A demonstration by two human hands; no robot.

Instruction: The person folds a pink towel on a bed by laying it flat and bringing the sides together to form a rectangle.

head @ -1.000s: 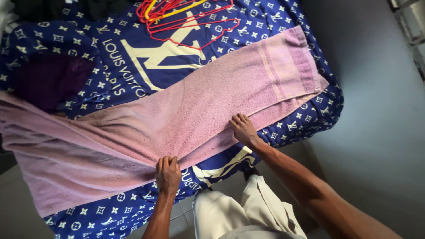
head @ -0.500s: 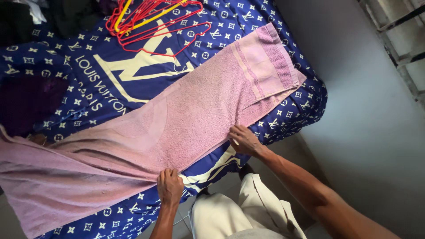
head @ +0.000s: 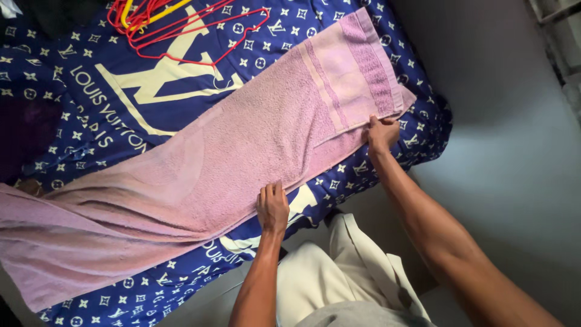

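Both hands have slid rightward along the near edge of the pink towel (head: 242, 145), which lies folded lengthwise across a blue patterned bedspread (head: 78, 91). At far left, red and yellow hangers (head: 175, 24) sit on the bed. Left hand (head: 272, 209) presses flat on the towel's near edge, fingers extended and gripping nothing. Right hand (head: 382, 133) pinches the striped end near the bed's right corner. Pulling unevenly could skew the fold or drag the towel off the bed's near side. Its left end runs out of view; a dark heap at far left is unclear.
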